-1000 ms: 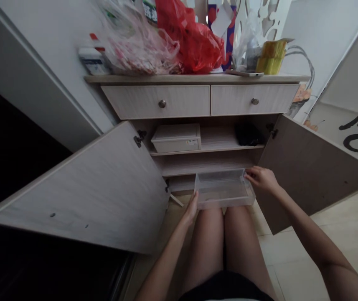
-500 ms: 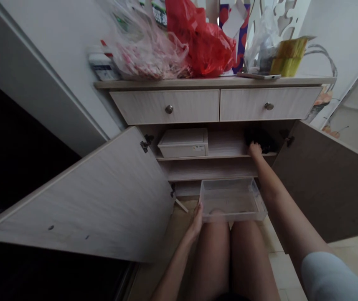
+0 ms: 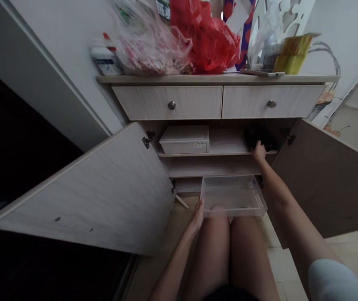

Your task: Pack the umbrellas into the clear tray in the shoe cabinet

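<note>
A clear plastic box (image 3: 232, 195) rests on my knees in front of an open cabinet. My left hand (image 3: 197, 215) holds the box's left front corner, fingers closed against its side. My right hand (image 3: 258, 151) reaches onto the upper shelf (image 3: 216, 153) and touches a dark object (image 3: 257, 136) at the shelf's right end; its fingers curl on that object, but the grip is too dark to make out. A white lidded box (image 3: 185, 140) sits on the same shelf to the left.
Both cabinet doors stand wide open, the left door (image 3: 97, 196) and the right door (image 3: 326, 179). Two drawers (image 3: 219, 101) are closed above. On top lie a red bag (image 3: 206, 39), a pinkish bag (image 3: 150, 46), yellow packs (image 3: 291, 52) and a phone (image 3: 262, 72).
My right hand left the clear box's right corner and reached up to the dark object on the upper shelf. My left hand stays on the box.
</note>
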### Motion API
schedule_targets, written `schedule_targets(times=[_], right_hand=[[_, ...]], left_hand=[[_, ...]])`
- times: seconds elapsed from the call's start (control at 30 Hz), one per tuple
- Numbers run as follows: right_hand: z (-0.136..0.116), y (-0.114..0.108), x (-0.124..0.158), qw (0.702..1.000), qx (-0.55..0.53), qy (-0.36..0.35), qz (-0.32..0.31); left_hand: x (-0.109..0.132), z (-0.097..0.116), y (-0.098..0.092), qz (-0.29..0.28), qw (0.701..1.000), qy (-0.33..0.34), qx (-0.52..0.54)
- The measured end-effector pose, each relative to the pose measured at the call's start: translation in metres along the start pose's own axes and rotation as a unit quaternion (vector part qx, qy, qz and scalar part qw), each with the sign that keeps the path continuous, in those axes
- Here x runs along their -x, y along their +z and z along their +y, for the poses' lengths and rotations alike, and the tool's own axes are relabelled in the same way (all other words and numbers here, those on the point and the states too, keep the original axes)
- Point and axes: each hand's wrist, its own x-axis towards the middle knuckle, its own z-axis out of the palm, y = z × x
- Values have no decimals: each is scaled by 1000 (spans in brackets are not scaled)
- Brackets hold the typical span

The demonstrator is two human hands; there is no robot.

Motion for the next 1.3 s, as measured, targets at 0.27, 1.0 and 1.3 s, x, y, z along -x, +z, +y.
schedule_targets(times=[0.27, 1.0, 1.3], right_hand=[[40, -26, 43, 928, -372, 26, 3], [49, -28, 150, 884, -291, -267, -252], [44, -29, 143, 909, 30, -364, -203]], left_hand=[[6, 10, 2, -12, 999, 29, -3], [3, 12, -2, -22, 999, 34, -23], [2, 11, -3, -24, 999, 37, -17]])
